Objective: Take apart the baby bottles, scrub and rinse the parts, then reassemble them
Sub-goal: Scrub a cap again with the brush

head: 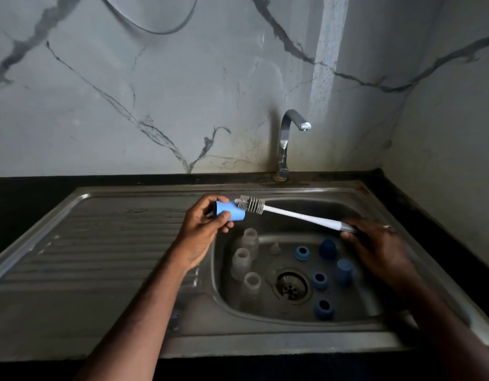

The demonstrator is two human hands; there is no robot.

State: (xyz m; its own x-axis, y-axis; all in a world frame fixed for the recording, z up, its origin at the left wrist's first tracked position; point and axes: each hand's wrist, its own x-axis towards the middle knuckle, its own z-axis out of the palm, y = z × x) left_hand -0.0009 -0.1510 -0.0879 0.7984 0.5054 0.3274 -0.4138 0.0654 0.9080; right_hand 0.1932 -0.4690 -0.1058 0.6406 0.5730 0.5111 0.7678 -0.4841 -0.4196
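1. Blue cap (230, 211) is pinched in the left hand (200, 232) over the sink's (144, 193) back edge.
2. Right hand (375, 243) grips the brush (279, 211), bristles at the cap.
3. Bottles (247, 259) and blue parts (320, 280) lie apart in the basin; rinsing and putting together seem left.

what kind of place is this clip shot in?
Most likely a home kitchen sink area. A steel sink with a ribbed drainboard is set in a dark counter, a chrome tap stands behind it, and the wall is marble-look tile.
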